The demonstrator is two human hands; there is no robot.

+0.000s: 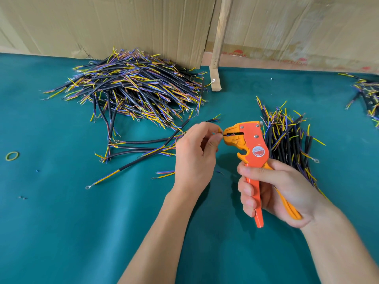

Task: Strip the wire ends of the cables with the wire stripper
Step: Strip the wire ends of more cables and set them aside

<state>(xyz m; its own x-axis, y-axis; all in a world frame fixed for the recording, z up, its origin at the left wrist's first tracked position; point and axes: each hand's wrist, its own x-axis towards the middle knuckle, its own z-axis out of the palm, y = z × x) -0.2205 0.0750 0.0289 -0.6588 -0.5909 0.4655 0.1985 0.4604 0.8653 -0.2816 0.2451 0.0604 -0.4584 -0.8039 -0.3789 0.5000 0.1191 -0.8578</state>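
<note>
My right hand (274,191) grips the handles of an orange wire stripper (252,148), held upright with its jaws pointing left. My left hand (196,156) pinches the thin wire ends of a black cable (218,132) and holds them at the stripper's jaws. The rest of that cable is hidden behind my left hand. A few loose black cables (143,148) with yellow, blue and brown wire ends lie on the green table just left of my left hand.
A big heap of cables (135,89) lies at the back left against cardboard. A smaller pile (291,140) sits right of the stripper, another (367,97) at the far right edge. A wooden post (218,48) stands at the back. A rubber band (12,155) lies far left.
</note>
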